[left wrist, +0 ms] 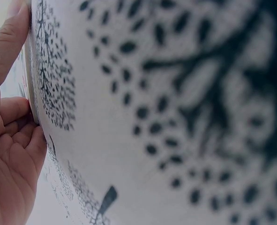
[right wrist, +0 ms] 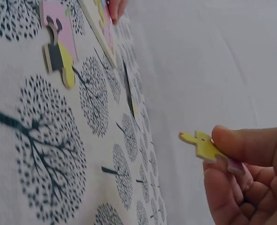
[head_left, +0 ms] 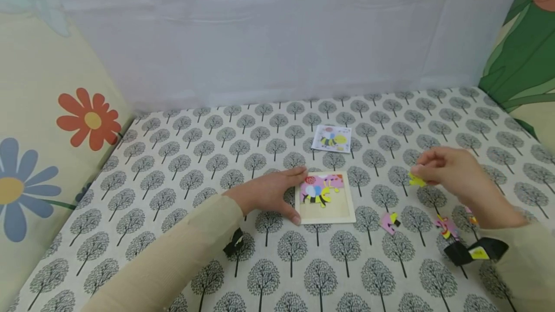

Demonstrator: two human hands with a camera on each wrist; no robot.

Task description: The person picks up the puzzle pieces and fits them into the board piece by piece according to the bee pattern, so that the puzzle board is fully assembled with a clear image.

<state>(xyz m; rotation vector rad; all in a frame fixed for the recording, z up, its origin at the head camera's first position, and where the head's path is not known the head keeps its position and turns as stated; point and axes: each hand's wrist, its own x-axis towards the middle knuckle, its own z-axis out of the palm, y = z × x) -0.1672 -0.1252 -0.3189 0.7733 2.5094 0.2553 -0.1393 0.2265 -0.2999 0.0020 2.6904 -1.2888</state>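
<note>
A square puzzle tray with a pale wooden rim holds several fitted pieces of a bee picture in its upper part; bare board shows below them. My left hand rests at the tray's left side, index finger at the upper corner and thumb at the lower. In the left wrist view, the left hand has its lower fingers bent against the tray's edge. Between thumb and fingers, my right hand pinches a yellow puzzle piece, raised above the cloth to the right of the tray.
Right of the tray lies a pink, yellow and black puzzle piece. More loose pieces lie near the right wrist, partly hidden by it. A printed bee picture card is behind the tray. Tree-patterned cloth covers the table, and a pale curtain hangs behind.
</note>
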